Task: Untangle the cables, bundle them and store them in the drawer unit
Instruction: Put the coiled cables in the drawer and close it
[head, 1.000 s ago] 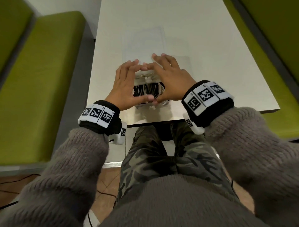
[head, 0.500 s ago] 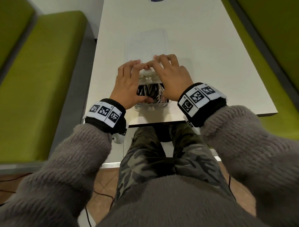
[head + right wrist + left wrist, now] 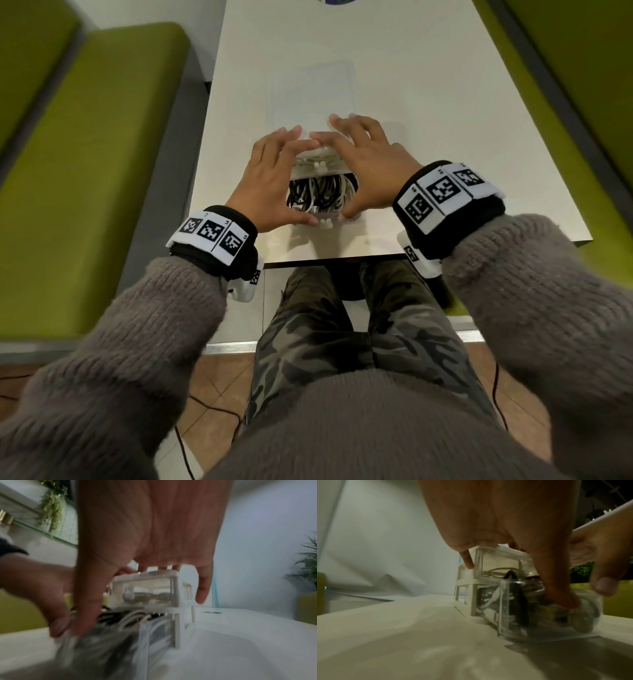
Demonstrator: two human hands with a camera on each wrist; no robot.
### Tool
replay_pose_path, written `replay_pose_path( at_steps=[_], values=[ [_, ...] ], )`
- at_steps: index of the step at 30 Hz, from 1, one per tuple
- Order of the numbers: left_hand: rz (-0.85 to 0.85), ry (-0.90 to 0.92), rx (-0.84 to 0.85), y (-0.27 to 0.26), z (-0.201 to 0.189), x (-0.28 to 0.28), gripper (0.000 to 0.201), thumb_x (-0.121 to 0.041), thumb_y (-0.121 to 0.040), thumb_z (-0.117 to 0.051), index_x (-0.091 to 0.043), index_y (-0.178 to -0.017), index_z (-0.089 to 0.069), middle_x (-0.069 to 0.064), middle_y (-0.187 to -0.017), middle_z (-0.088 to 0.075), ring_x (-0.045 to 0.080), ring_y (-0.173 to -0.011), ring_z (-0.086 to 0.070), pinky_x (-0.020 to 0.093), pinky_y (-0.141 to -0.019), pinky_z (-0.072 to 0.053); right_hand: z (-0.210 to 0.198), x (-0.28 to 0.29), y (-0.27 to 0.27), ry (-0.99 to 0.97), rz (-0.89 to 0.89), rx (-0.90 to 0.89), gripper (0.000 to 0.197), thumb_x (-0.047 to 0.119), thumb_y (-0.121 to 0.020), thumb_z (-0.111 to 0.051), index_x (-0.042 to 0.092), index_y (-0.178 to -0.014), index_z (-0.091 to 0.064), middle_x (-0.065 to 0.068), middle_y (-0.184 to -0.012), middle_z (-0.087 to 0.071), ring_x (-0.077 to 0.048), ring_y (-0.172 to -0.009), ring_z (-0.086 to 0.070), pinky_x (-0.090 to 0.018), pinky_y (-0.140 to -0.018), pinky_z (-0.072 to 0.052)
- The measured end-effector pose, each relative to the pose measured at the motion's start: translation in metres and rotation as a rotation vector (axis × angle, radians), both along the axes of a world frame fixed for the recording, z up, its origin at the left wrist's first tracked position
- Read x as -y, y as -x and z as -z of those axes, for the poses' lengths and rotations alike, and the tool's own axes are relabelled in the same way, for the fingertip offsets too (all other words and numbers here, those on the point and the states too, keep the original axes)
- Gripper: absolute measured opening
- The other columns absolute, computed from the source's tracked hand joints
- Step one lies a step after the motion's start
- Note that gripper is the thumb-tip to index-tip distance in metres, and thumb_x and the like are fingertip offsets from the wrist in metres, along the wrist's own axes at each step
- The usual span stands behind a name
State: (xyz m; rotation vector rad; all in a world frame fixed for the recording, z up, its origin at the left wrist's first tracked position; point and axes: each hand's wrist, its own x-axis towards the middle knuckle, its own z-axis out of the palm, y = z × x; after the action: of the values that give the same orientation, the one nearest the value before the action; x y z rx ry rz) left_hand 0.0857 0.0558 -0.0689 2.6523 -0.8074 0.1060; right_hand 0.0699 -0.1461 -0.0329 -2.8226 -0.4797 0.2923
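The left grip [image 3: 270, 178] and right grip [image 3: 368, 164] lay spread over the clear drawer unit [image 3: 496, 563] near the counter [image 3: 445, 120] edge, fingers on its top, thumbs pressing the open lower drawer [image 3: 539, 615]. Their palms hid its sides. Black and white cables [image 3: 320, 193] lay coiled inside; the right wrist view was blurred.

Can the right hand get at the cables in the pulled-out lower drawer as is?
Probably yes. The lower drawer is open at the top, the cables lie exposed, and the right hand already has its thumb at the drawer's front edge.
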Motion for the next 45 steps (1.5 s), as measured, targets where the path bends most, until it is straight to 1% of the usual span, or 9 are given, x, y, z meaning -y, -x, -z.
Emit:
replay_pose_path(
  at_steps=[7,10,20,23,27,31,36,42,45],
  values=[
    [0.036,0.017,-0.107,-0.008,-0.008,-0.006,0.093,-0.065,-0.062,-0.065,-0.026,-0.139,-0.031,0.007,-0.149,-0.021,0.028,-0.139,-0.012,0.033,-0.110,-0.009,0.010,0.001,-0.006,-0.105,0.016,0.067,0.102,0.040,-0.064,-0.083,0.037,-0.146,-0.022,0.004,-0.158,-0.010,-0.020,-0.145,-0.001,-0.060,-0.099,-0.040],
    [0.087,-0.014,-0.085,-0.015,-0.008,-0.014,0.074,-0.044,-0.077,-0.064,-0.029,-0.140,-0.028,0.008,-0.150,-0.022,0.029,-0.139,-0.015,0.036,-0.111,-0.011,0.009,0.004,-0.009,-0.095,0.012,0.093,0.088,0.036,-0.075,-0.076,0.037,-0.146,-0.025,0.004,-0.157,-0.015,-0.021,-0.143,-0.006,-0.058,-0.095,-0.044],
    [-0.100,-0.136,0.131,-0.012,-0.007,0.006,0.091,-0.035,-0.055,-0.085,-0.035,-0.126,-0.029,0.009,-0.131,-0.038,0.029,-0.113,-0.035,0.036,-0.093,-0.034,0.015,-0.019,-0.006,0.045,0.085,0.332,0.071,0.006,-0.074,-0.067,0.022,-0.137,-0.037,-0.008,-0.139,-0.036,-0.030,-0.125,-0.033,-0.037,-0.074,-0.040],
    [-0.135,-0.190,0.178,-0.011,-0.010,0.010,0.093,-0.035,-0.052,-0.086,-0.036,-0.122,-0.025,0.010,-0.127,-0.041,0.029,-0.108,-0.039,0.036,-0.088,-0.037,0.013,-0.011,-0.005,-0.043,0.052,0.206,0.081,0.025,-0.078,-0.071,0.026,-0.145,-0.026,-0.004,-0.152,-0.022,-0.027,-0.138,-0.018,-0.046,-0.089,-0.045],
    [-0.171,-0.236,0.176,-0.012,-0.014,0.014,0.094,-0.041,-0.050,-0.086,-0.034,-0.127,-0.034,0.008,-0.125,-0.040,0.027,-0.106,-0.039,0.035,-0.087,-0.036,0.015,-0.006,0.002,0.034,0.018,0.086,0.128,0.060,-0.057,-0.081,0.029,-0.152,0.000,0.004,-0.161,0.004,-0.021,-0.147,0.006,-0.058,-0.104,-0.031],
    [-0.132,-0.173,0.097,-0.014,-0.012,0.008,0.087,-0.046,-0.057,-0.081,-0.031,-0.131,-0.038,0.008,-0.126,-0.037,0.028,-0.111,-0.034,0.036,-0.095,-0.034,0.017,-0.010,0.002,-0.001,0.039,0.150,0.124,0.050,-0.055,-0.086,0.026,-0.151,-0.011,0.003,-0.160,-0.006,-0.023,-0.146,-0.001,-0.053,-0.102,-0.037],
    [-0.046,-0.051,-0.010,-0.018,-0.009,-0.005,0.067,-0.067,-0.073,-0.046,-0.036,-0.131,-0.037,0.007,-0.130,-0.037,0.030,-0.116,-0.031,0.042,-0.099,-0.028,0.015,-0.008,-0.003,-0.042,0.034,0.175,0.115,0.047,-0.051,-0.088,0.028,-0.146,-0.026,0.002,-0.154,-0.021,-0.024,-0.141,-0.014,-0.050,-0.095,-0.041],
    [-0.243,-0.064,0.228,-0.012,0.005,0.021,0.061,-0.029,-0.067,-0.074,-0.034,-0.116,-0.037,0.011,-0.113,-0.048,0.032,-0.097,-0.043,0.033,-0.077,-0.034,0.020,-0.009,-0.007,-0.061,0.065,0.294,0.086,0.028,-0.063,-0.083,0.020,-0.137,-0.039,-0.002,-0.143,-0.037,-0.028,-0.130,-0.029,-0.044,-0.080,-0.046],
    [-0.188,-0.045,0.165,-0.015,0.001,0.013,0.058,-0.037,-0.072,-0.066,-0.036,-0.120,-0.035,0.009,-0.117,-0.046,0.031,-0.104,-0.041,0.036,-0.085,-0.038,0.024,-0.012,-0.010,-0.084,0.074,0.319,0.080,0.023,-0.064,-0.082,0.019,-0.134,-0.043,-0.002,-0.138,-0.041,-0.029,-0.127,-0.033,-0.041,-0.075,-0.045]
  ],
)
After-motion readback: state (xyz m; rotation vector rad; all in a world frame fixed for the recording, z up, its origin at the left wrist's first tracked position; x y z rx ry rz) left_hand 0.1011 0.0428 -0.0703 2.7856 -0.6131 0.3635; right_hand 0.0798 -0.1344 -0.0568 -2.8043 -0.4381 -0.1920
